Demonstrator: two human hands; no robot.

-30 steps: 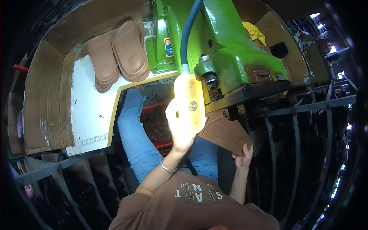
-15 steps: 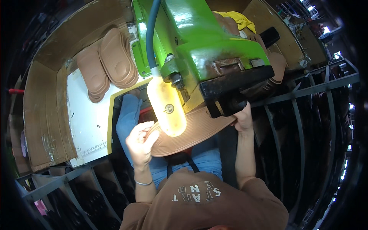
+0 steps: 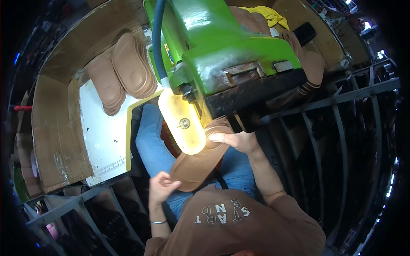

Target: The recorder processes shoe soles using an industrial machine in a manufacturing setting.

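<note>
A brown shoe sole (image 3: 196, 167) with fine ribs slants over my lap, below the head of a green machine (image 3: 239, 55). My right hand (image 3: 240, 141) grips the sole's upper end, thumb lying on its top face and fingers underneath. At the lower end, my left hand (image 3: 161, 187) has curled fingers, with the thumb at the sole's edge. A glowing oblong lamp (image 3: 183, 128) on a blue hose hides part of the sole's left side. The upper tip runs close to the machine's black lower part (image 3: 256, 91) and is partly hidden there.
Stacked brown soles (image 3: 133, 68) stand on a white board (image 3: 102, 132) at left, inside cardboard walls (image 3: 55, 128). More soles (image 3: 311, 68), a yellow cloth (image 3: 269, 17) and a black object (image 3: 305, 34) lie at right. Metal racks (image 3: 337, 141) flank me on both sides.
The sole has turned steeper, its lower end coming toward me. My right hand has moved left and onto its top face; my left hand has dropped lower. My view has shifted slightly.
</note>
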